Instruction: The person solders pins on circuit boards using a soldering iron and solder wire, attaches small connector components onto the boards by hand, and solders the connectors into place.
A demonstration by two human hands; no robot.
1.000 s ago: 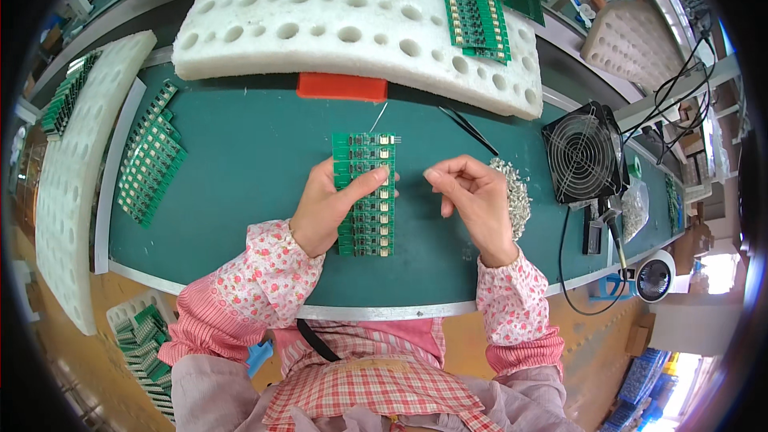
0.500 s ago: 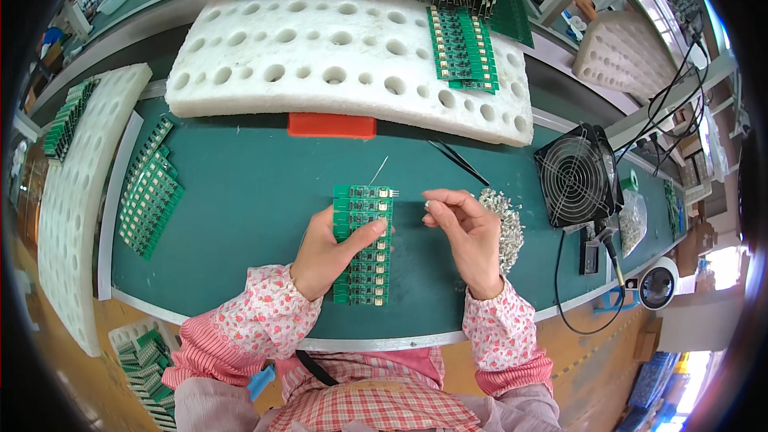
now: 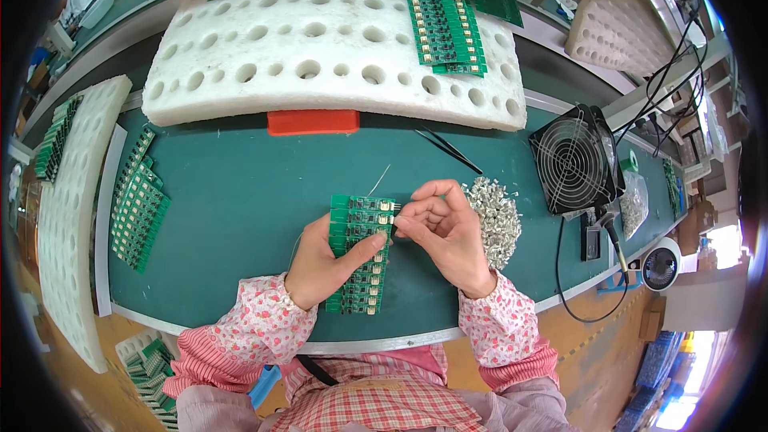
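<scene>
Green circuit-board panel [image 3: 358, 228] was held in a worker's left hand [image 3: 320, 266] at the green worktop [image 3: 216, 216], on the worker's side of the white foam slab [image 3: 280, 52]. Half a second earlier the right hand [image 3: 446, 238] hung clear of the board, a tiny pale piece at its fingertips; by this moment the gap had closed, and those fingertips had come to the panel's right edge, just below the short metal pins [image 3: 397, 206] at its top corner. The shift appeared to turn the right hand from carrying to close work, bringing both hands to one board.

The panel lay immediately left of the right fingertips and under the left thumb, its long side running away from the foam slab. The left hand was clamped to the board's thickness, thumb across the face, fingers mostly hidden behind. The right thumb and forefinger were drawn close together; whether they had closed on the piece, or touched the board, could not be told.

Also on the worker's side of the foam slab were a heap of small whitish components [image 3: 492, 220], toward its right end, and, nearer its edge, dark tweezers [image 3: 448, 150].
</scene>
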